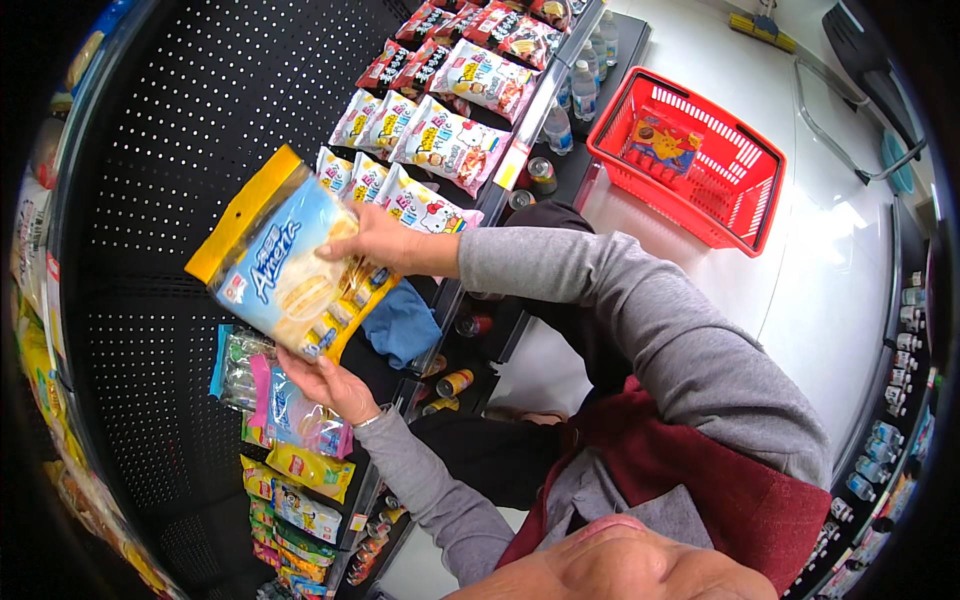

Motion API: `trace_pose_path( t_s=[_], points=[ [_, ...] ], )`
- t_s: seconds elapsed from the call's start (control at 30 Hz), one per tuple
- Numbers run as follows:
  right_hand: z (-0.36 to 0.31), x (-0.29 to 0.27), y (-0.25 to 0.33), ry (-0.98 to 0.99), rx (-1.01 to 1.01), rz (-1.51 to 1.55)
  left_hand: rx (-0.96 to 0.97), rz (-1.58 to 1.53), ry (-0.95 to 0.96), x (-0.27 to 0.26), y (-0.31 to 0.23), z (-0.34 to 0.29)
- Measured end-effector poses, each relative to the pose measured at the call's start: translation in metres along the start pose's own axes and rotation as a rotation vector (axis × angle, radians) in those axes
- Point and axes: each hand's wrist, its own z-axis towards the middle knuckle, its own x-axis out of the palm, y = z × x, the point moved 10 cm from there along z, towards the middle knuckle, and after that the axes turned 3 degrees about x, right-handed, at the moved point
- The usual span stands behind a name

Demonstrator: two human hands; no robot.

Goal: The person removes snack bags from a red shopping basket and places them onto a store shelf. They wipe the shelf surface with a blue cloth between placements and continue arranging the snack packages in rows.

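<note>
A blue and yellow snack bag (290, 265) is tilted in front of me, held in both hands. My right hand (385, 240) grips its upper right side, with the thumb lying on the front. Lower down, the bag's bottom edge rests in my left hand (325, 385), whose fingers go partly behind it. A blue cloth (402, 325) lies on the shelf just right of the bag. Beneath my left hand sits a pink-edged clear snack bag (300, 415), with a yellow packet (310, 470) nearer to me.
White and pink snack bags (450, 145) line the shelf beyond my right hand, and red and black packets (480, 35) lie farther off. A black perforated panel (200, 130) backs the shelf. Cans (455, 383) and bottles (583, 90) stand lower. A red basket (660, 198) holding a colourful pack is on the floor.
</note>
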Motion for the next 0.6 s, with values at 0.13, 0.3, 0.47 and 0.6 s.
trace_pose_path(
  t_s=[0.13, 0.3, 0.47, 0.6],
  points=[
    [-0.026, -0.046, 0.063, -0.152, -0.238, 0.132, -0.093, 0.055, -0.038, -0.012, 0.012, -0.003],
    [-0.112, -0.185, 0.118, -0.350, -0.433, 0.167, -0.179, 0.110, -0.036, -0.024, 0.018, -0.011],
    [-0.257, -0.379, 0.160, -0.810, -0.528, -0.054, -0.211, 0.187, -0.021, -0.031, 0.024, -0.017],
    [-0.372, -0.479, 0.170, -1.291, -0.550, -0.282, -0.294, 0.288, -0.007, -0.035, 0.029, -0.021]
  ],
)
